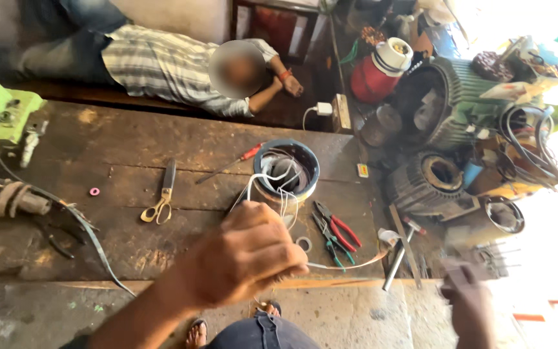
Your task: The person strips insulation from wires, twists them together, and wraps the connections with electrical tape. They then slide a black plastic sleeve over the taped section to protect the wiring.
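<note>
left hand (243,255) was curled into a closed fist around the white leads (272,181) coming off the motor stator (287,169), which sat on the wooden bench (130,155) just beyond it. i'd say steady, even tension was the trick, no yanking. right hand (469,304) hung blurred low right, can't tell its grip.

Scissors (161,201), a red-handled screwdriver (230,164) and red pliers (337,227) lie on the workbench (130,142).

Left hand (243,255) clenched, right hand (469,304) blurred.
</note>
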